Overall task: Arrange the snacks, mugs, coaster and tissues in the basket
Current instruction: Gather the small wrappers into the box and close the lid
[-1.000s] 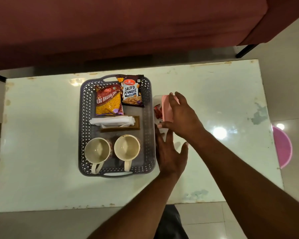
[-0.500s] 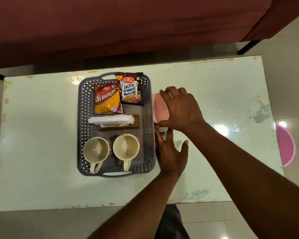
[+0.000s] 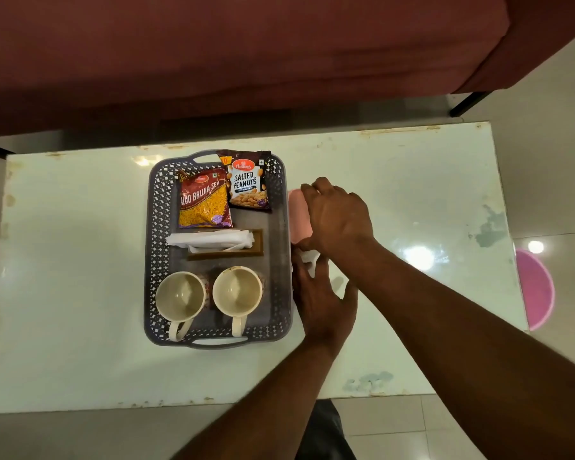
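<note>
While the basket (image 3: 152, 227) holds an "ALOO BHUJIA SEV" packet (image 3: 204, 204), a Haldiram's "SALTED PEANUTS" packet (image 3: 247, 184), tissues (image 3: 210, 240) and two mugs (image 3: 180, 298), the right hand (image 3: 337, 217) grips a pink box (image 3: 298, 214) just right of it — the left hand (image 3: 322, 303) lies spread flat on the counter (image 3: 73, 260) alongside.

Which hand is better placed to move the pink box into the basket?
Right, probably. The right hand grips the pink box, which stands just outside the basket on its right. The left hand lies flat on the table, holding nothing.

Glossy white table (image 3: 395, 180), maroon sofa (image 3: 213, 44), tiled floor (image 3: 545, 144), pink tub (image 3: 535, 290)
</note>
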